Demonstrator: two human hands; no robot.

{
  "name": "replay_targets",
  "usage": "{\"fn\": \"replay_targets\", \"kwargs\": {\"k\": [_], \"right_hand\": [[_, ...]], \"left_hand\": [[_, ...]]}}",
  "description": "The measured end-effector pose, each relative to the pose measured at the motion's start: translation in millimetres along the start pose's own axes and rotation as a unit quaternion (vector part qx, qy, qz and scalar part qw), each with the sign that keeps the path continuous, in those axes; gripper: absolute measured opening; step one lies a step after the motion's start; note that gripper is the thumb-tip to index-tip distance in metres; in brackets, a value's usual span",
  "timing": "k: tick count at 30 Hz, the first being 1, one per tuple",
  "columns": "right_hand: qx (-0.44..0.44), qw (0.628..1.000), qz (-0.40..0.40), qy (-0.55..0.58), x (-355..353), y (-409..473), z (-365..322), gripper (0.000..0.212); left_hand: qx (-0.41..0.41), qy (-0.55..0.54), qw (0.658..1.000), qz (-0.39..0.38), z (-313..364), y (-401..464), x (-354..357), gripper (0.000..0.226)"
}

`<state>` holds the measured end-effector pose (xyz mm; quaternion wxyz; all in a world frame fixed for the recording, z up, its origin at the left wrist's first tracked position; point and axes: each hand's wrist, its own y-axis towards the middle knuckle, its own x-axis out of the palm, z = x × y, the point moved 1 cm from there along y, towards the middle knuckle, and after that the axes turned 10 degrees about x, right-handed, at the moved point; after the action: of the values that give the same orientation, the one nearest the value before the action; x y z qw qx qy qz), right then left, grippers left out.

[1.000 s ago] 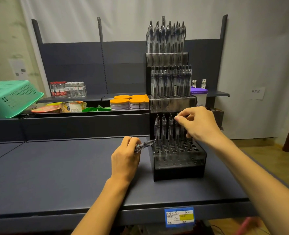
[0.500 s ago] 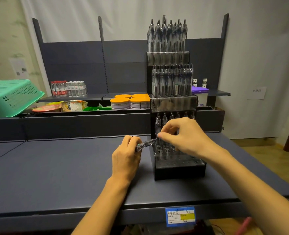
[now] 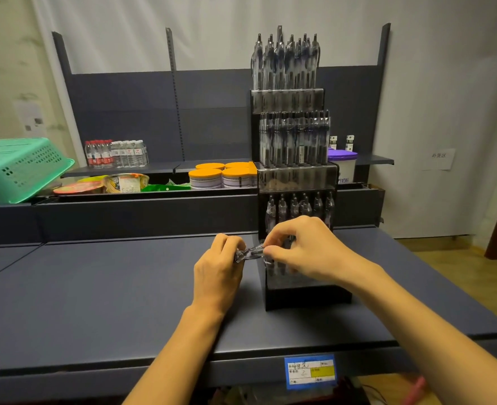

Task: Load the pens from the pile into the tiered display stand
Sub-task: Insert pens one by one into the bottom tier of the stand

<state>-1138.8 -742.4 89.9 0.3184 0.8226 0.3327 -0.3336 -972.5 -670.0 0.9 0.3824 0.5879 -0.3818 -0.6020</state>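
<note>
The right hand (image 3: 302,249) has come away from the back row of the black tiered display stand (image 3: 305,296) and now pinches the clear plastic pen (image 3: 248,253) that the left hand (image 3: 218,271) grips

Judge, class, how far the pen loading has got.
Done: the stand's top and middle tiers look full, and the bottom tier has a back row. In hand: the left hand grips a pen which the right hand pinches. Left: the bottom tier's front holes.

Both hands, left hand (image 3: 218,270) and right hand (image 3: 302,249), pinch one pen (image 3: 250,252) beside the display stand (image 3: 305,296).
</note>
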Motion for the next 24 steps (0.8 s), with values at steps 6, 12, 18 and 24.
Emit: {"fn": "replay_targets", "kwargs": {"k": [6, 12, 18, 24], "right_hand": [[-0.003, 1.000, -0.001, -0.026, 0.9, -0.5, 2.1, 0.009], [0.008, 0.992, 0.108, 0.066, -9.4, 2.0, 6.0, 0.010], [0.045, 0.949, 0.202, 0.239, -28.8, 3.5, 10.0, 0.013], [0.061, 0.914, 0.287, 0.280, -43.1, 5.9, 23.3, 0.015]], "left_hand": [[0.005, -0.006, 1.000, 0.000, 4.1, 2.1, -2.0, 0.019], [-0.014, -0.003, 1.000, 0.008, 1.3, -0.1, -1.8, 0.020], [-0.018, -0.005, 1.000, 0.001, 3.2, 1.4, -1.1, 0.022], [-0.017, -0.010, 1.000, 0.006, 2.6, 0.9, -1.1, 0.028]]}}
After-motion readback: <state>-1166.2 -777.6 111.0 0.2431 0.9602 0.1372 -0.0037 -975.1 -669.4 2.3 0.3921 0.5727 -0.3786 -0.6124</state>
